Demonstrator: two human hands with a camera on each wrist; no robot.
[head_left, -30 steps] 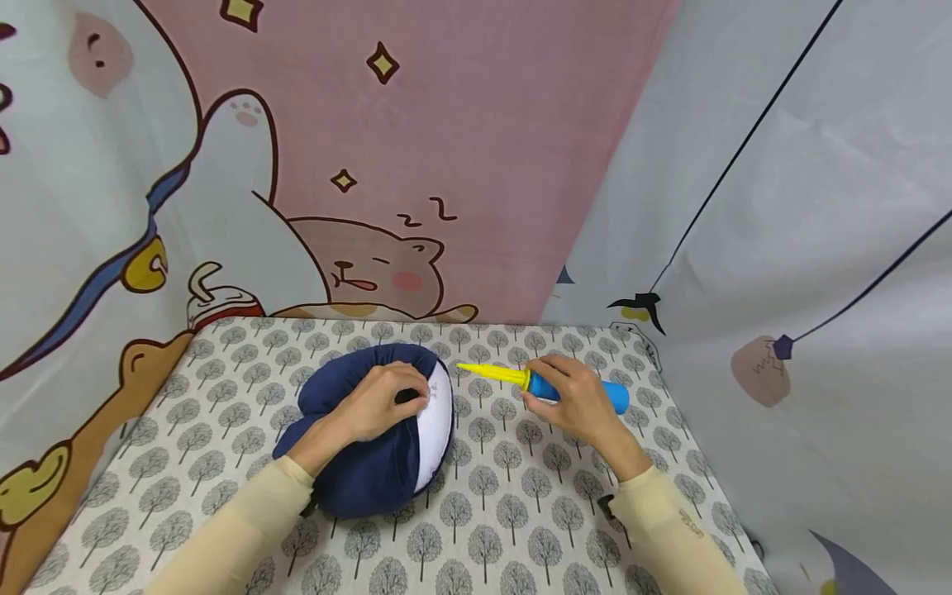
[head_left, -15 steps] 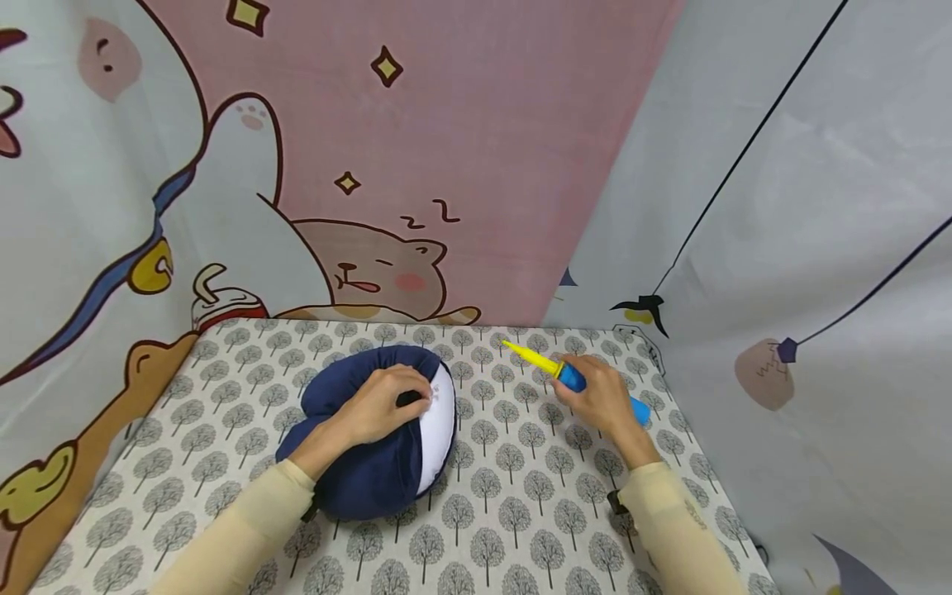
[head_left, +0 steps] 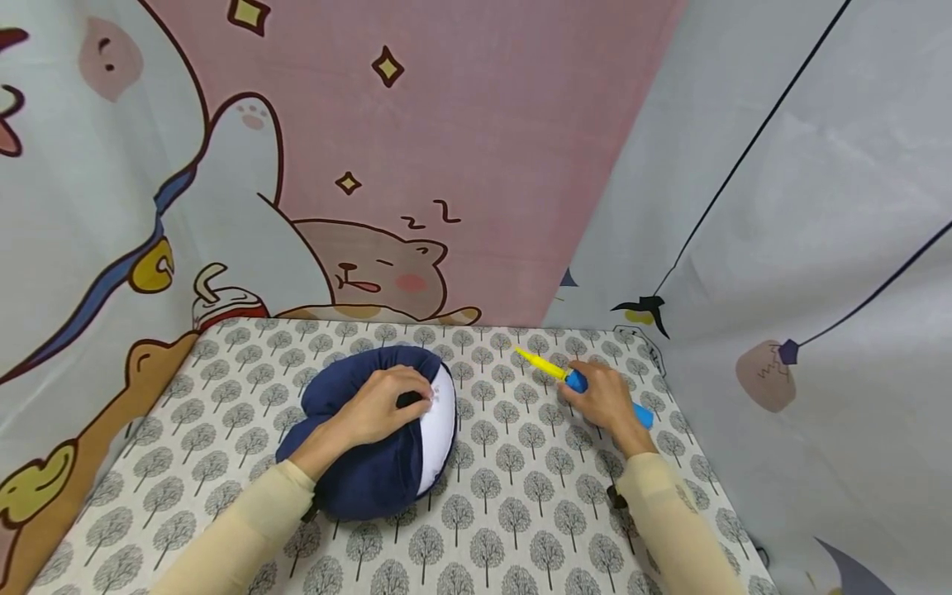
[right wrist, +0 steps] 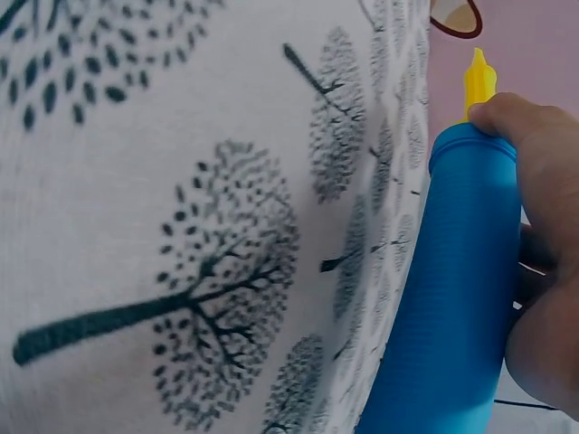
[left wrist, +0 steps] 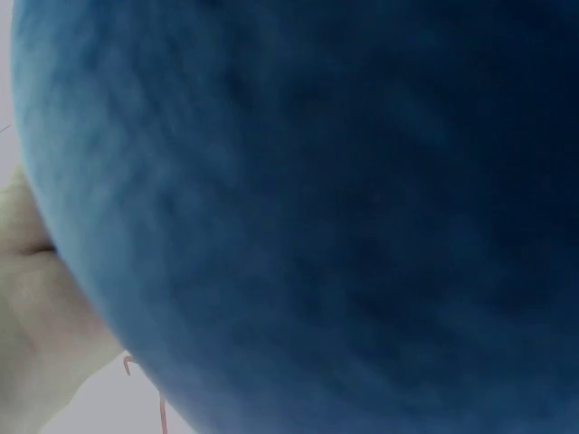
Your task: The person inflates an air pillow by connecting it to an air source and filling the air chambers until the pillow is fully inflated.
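Observation:
A plump navy neck pillow (head_left: 372, 483) with a white panel (head_left: 439, 438) along its right side lies left of centre on the cloth. My left hand (head_left: 383, 405) grips its top, fingers curled and fingertips at the white panel; a dark patch shows between thumb and fingers. The pillow's blue bulk (left wrist: 289, 217) fills most of the left wrist view. To the right, my right hand (head_left: 604, 397) holds a blue hand pump (right wrist: 452, 280) round its barrel, close over the cloth. The pump's yellow nozzle (head_left: 541, 364) points away and to the left.
A pale cloth (head_left: 487, 504) printed with grey trees covers the table. Cartoon-printed curtains stand round it: a pink one (head_left: 476, 149) at the back, a white one (head_left: 833, 207) on the right. Long cream sleeves (head_left: 245, 525) cover the forearms.
The right hand has moved right with the pump, farther from the pillow. The nozzle has swung from pointing left to pointing left and away. The left hand keeps its grip on the pillow.

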